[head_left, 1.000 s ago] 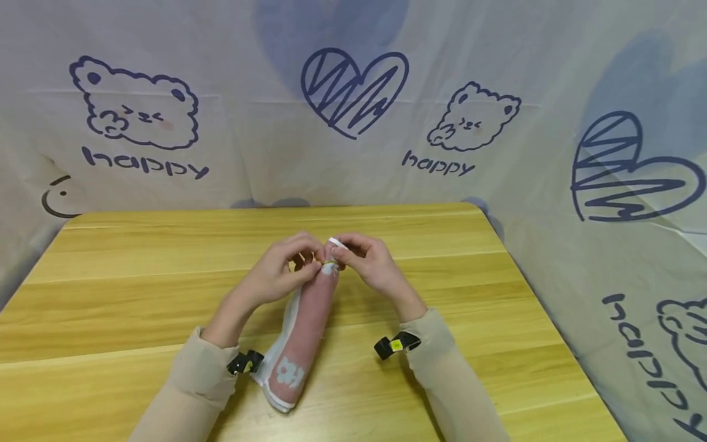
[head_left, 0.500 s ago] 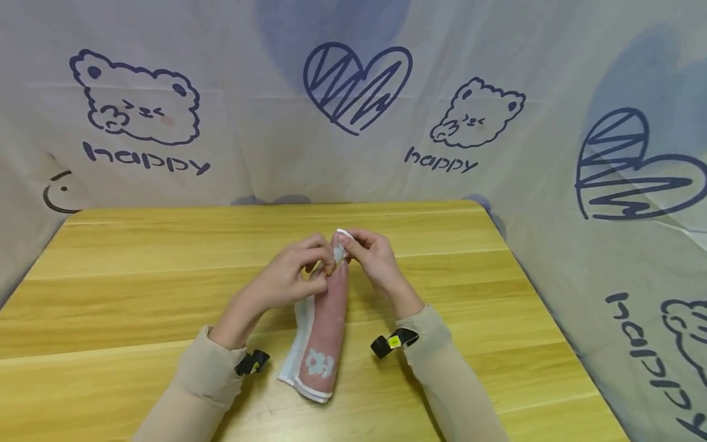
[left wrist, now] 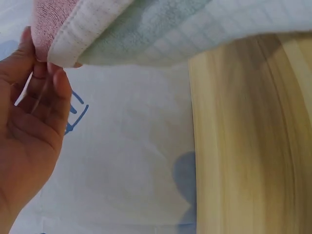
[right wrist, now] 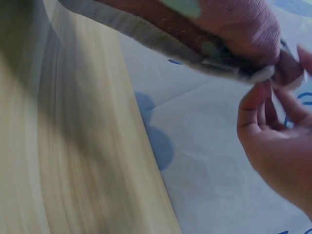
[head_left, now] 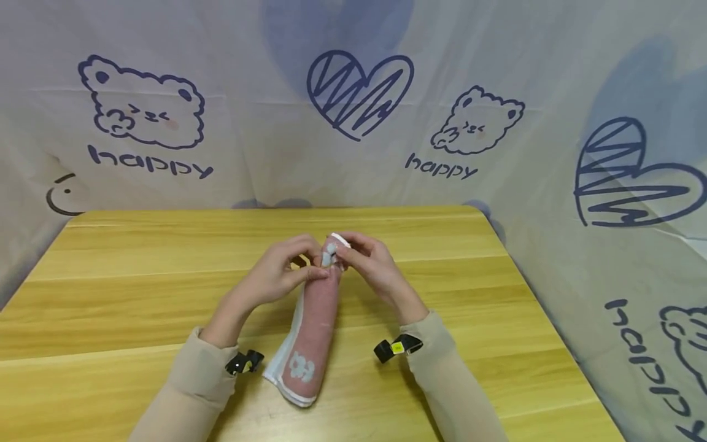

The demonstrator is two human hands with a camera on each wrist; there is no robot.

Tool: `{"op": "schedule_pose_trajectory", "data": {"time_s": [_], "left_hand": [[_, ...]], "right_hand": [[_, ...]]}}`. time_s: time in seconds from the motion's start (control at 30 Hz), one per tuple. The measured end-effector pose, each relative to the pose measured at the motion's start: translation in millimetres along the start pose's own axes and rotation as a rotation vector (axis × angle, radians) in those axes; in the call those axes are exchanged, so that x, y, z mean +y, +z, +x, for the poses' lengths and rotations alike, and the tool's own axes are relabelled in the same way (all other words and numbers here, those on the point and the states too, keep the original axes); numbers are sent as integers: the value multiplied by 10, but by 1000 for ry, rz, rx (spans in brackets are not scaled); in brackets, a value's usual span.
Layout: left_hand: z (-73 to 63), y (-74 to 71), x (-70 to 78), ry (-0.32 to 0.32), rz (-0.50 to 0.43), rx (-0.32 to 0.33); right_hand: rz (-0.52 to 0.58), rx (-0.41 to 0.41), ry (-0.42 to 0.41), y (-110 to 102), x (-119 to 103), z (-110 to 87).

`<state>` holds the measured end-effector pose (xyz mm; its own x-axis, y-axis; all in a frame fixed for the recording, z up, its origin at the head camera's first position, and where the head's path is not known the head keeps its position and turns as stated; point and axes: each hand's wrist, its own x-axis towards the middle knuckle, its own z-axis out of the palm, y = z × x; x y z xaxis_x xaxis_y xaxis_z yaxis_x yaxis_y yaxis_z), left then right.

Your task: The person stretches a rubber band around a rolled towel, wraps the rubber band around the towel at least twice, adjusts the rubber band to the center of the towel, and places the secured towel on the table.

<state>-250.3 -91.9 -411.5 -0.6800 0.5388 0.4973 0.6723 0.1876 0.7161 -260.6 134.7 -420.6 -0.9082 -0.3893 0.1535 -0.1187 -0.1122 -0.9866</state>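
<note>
A pink towel (head_left: pixel 318 316) with white edges and pale bear figures is folded into a long narrow strip, slanting down toward the person in the head view. My left hand (head_left: pixel 276 270) pinches its far part from the left side; in the left wrist view, thumb and fingertips grip a corner with a white hem. From the right, my right hand (head_left: pixel 375 270) pinches the same far part, thumb on top. The towel is drawn in between the two hands, and a short white-rimmed end sticks up beyond them. In the right wrist view, the fingertips (right wrist: pixel 253 95) are right at this narrowed spot.
The wooden table (head_left: pixel 138 294) spreads beneath both hands. Behind it and to the right hangs a pale cloth (head_left: pixel 265 141) printed with bears, hearts and lettering. Black straps with small devices (head_left: pixel 397 347) sit at both sleeve cuffs.
The towel's near end swung right, then partly back left. A yellow band seen around the narrowed part one second ago no longer shows; more of the far end now shows above the fingers.
</note>
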Motion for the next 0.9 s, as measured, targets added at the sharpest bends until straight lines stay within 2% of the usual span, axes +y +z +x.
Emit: {"op": "schedule_pose_trajectory", "data": {"time_s": [0.1, 0.2, 0.4, 0.7, 0.9], "left_hand": [[-14, -18, -3, -18, -69, 12], [-15, -25, 5, -26, -98, 10], [10, 7, 36, -22, -80, 10], [33, 69, 146, -64, -16, 52], [23, 105, 147, -76, -64, 71]], "right_hand": [[7, -73, -59, -23, -8, -31], [-4, -92, -112, -31, -6, -45], [-58, 37, -122, 19, 18, -14], [-104, 152, -112, 71, -20, -1], [-93, 185, -114, 65, -18, 11]]}}
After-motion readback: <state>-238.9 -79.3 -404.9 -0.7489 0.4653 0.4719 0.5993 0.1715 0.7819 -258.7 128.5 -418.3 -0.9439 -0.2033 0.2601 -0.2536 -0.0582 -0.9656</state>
